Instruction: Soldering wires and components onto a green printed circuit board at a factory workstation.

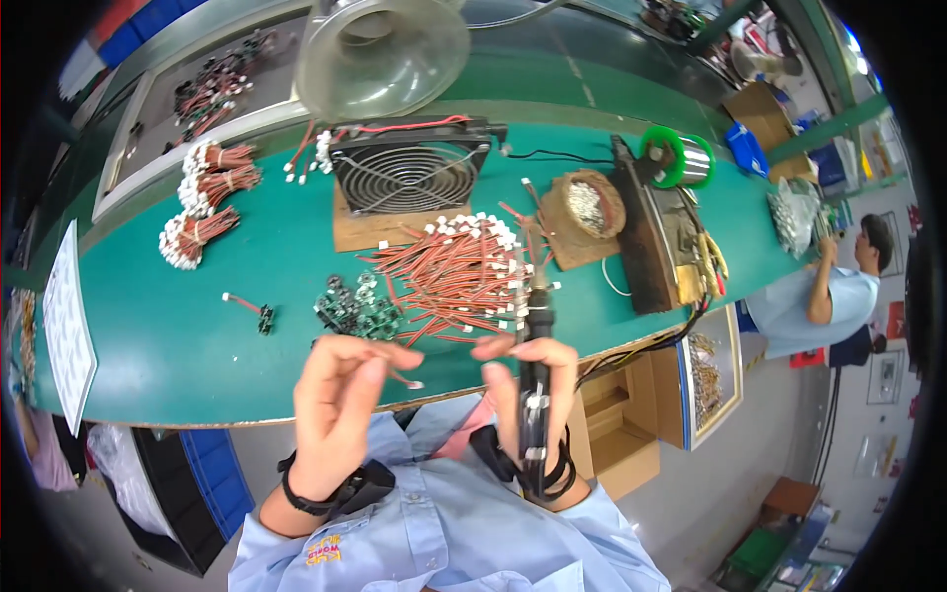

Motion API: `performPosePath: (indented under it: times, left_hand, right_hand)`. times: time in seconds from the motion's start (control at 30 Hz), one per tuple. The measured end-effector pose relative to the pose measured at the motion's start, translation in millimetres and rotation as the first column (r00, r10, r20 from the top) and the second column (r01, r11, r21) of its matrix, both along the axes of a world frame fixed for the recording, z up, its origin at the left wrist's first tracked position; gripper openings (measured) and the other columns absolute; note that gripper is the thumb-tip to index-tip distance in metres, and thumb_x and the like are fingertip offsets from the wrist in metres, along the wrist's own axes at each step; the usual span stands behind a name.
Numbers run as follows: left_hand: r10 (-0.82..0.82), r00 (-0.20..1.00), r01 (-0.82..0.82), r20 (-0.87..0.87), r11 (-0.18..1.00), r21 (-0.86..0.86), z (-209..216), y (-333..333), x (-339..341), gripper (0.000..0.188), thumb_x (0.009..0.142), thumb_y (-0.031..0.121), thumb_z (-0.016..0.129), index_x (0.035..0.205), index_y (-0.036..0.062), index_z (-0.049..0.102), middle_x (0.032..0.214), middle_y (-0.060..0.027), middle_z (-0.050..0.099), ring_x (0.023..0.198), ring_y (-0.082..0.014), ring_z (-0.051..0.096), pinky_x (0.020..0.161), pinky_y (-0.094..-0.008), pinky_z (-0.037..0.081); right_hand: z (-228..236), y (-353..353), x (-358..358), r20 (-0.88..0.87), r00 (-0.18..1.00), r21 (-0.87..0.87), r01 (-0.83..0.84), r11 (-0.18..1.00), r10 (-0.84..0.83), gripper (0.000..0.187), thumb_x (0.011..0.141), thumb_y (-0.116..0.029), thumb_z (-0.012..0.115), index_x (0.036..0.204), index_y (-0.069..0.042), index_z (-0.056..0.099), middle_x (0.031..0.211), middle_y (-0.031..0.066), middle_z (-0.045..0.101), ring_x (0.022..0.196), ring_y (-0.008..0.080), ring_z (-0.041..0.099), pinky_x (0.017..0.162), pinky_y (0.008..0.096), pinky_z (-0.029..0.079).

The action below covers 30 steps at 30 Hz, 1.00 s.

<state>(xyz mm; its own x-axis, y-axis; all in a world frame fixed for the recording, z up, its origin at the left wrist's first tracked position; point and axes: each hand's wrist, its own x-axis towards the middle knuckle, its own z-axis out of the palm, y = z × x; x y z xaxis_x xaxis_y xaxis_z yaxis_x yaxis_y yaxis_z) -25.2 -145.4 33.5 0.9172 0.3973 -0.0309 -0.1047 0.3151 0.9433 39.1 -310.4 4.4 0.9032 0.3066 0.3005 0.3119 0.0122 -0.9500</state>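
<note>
My right hand (560, 370) is closed around the black handle of a soldering iron (538, 321), which points away from me over the bench. My left hand (335, 395) has its thumb and fingers curled together. By its fingertips a short red wire lead (404, 380) with a white connector sticks out, seemingly pinched there; the grip itself is partly hidden. Just beyond my hands lies a pile of red wire leads (449, 271) with white connectors. Left of it sits a heap of small dark green parts (360, 311). One lead joined to a dark part (264, 318) lies apart on the left.
A fan (414, 173) with a wire guard stands behind the pile, under a clear funnel hood (385, 59). Bundled leads (202, 237) lie far left. A round tub (587, 204), a dark metal box (646, 237) and a green solder reel (681, 158) stand right. Another person (834, 296) works farther right.
</note>
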Motion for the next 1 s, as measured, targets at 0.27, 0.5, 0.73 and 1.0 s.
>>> performPosePath:
  times: [0.27,0.5,0.73,1.0]
  left_hand:
    - [-0.171,0.979,0.179,-0.11,0.982,0.067,4.3,2.8,-1.7,0.004,0.091,0.002,0.053,0.093,-0.0002,0.05,0.087,-0.0086,0.06,0.076,-0.0102,0.057,0.065,-0.0228,0.045]
    - [-0.12,0.992,0.126,-0.037,0.939,0.321,0.4,5.9,-2.4,0.002,0.089,0.0,0.053,0.089,0.0007,0.051,0.09,-0.0083,0.057,0.08,-0.0102,0.053,0.07,-0.0244,0.042]
    - [0.003,0.998,-0.038,0.07,0.865,0.5,2.9,5.6,-1.5,0.007,0.082,-0.004,0.059,0.084,-0.0002,0.053,0.085,-0.0083,0.06,0.068,-0.0107,0.054,0.057,-0.0236,0.044]
    - [0.057,0.994,-0.11,0.098,0.686,0.719,2.3,4.5,-6.1,0.013,0.075,-0.005,0.064,0.083,0.0,0.054,0.084,-0.0103,0.06,0.067,-0.0162,0.055,0.055,-0.0251,0.044]
  right_hand:
    - [-22.5,-45.4,35.2,0.091,0.917,-0.189,0.398,0.898,-0.387,0.028,0.09,-0.009,0.054,0.115,-0.005,0.042,0.093,0.0126,0.061,0.089,0.0202,0.056,0.083,0.0334,0.042]
    - [3.6,-32.6,9.0,0.077,0.97,-0.026,0.234,0.972,-0.232,0.048,0.087,-0.032,0.059,0.122,-0.004,0.043,0.088,0.0109,0.061,0.083,0.0185,0.055,0.086,0.0346,0.039]
    - [6.8,-45.3,-7.2,0.378,0.918,-0.196,-0.044,0.98,0.117,0.06,0.085,-0.052,0.057,0.121,-0.005,0.045,0.075,0.0067,0.062,0.077,0.0161,0.055,0.093,0.0411,0.029]
    - [17.1,-54.0,-15.8,0.319,0.932,-0.093,-0.15,0.984,0.173,0.049,0.075,-0.047,0.067,0.1,-0.005,0.06,0.06,0.0037,0.062,0.057,0.0174,0.058,0.085,0.0412,0.03]
